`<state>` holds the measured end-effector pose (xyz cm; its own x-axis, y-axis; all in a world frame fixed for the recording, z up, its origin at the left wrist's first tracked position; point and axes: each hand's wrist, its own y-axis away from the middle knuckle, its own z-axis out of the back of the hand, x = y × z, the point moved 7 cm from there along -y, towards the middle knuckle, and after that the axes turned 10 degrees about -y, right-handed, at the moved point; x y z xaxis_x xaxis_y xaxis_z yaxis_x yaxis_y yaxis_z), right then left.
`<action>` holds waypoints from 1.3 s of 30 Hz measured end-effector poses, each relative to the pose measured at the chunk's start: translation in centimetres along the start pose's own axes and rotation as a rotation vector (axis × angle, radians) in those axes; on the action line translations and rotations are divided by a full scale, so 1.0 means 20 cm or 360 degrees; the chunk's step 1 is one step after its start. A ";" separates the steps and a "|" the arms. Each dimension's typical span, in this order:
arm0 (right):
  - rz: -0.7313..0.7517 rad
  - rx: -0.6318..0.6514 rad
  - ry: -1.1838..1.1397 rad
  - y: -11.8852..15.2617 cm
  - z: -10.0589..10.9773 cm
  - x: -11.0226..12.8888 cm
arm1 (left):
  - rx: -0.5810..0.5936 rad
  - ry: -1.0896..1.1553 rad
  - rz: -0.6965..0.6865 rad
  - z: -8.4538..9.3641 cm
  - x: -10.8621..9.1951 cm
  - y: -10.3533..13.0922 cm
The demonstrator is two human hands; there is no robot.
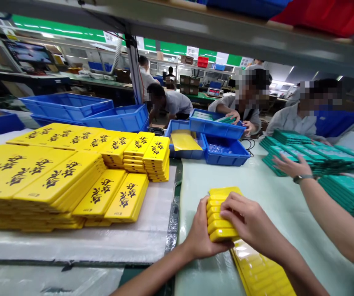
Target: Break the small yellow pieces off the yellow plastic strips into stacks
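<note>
Above the tabletop (pixel 201 181), clasps yellow cases (pixel 218 224) in left hand (pixel 200 236), curls right hand (pixel 252 218) against them, cannot tell if pinching; likely squaring up, next needs even pressure.

From here I see black brush-style characters (pixel 101 192), Chinese by the look, on the yellow packs (pixel 25 190); their exact wording escapes me.

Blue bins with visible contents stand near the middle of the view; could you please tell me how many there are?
3: the upper bin holds teal items; below it, the left bin holds a yellow sheet, the right bin clear pieces. Others may be hidden behind.
</note>
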<state>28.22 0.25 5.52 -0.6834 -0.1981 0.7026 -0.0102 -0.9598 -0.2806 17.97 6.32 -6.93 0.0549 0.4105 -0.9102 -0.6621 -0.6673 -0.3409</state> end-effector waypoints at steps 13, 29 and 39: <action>0.0080 -0.0037 0.0117 -0.09 -0.08 0.02 | -0.0017 0.0015 0.0004 0.01 -0.01 -0.01; -0.0021 0.0008 -0.0021 -0.08 -0.04 0.01 | 0.0009 0.0070 -0.0018 0.00 -0.02 -0.01; 0.0041 -0.0435 0.0269 -0.07 0.26 -0.05 | -0.0017 0.0075 0.0019 0.00 -0.01 -0.01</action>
<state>32.80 0.79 8.60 -0.7975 -0.1637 0.5807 -0.1715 -0.8613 -0.4784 18.08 6.39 -6.72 0.0825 0.3729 -0.9242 -0.6548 -0.6788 -0.3323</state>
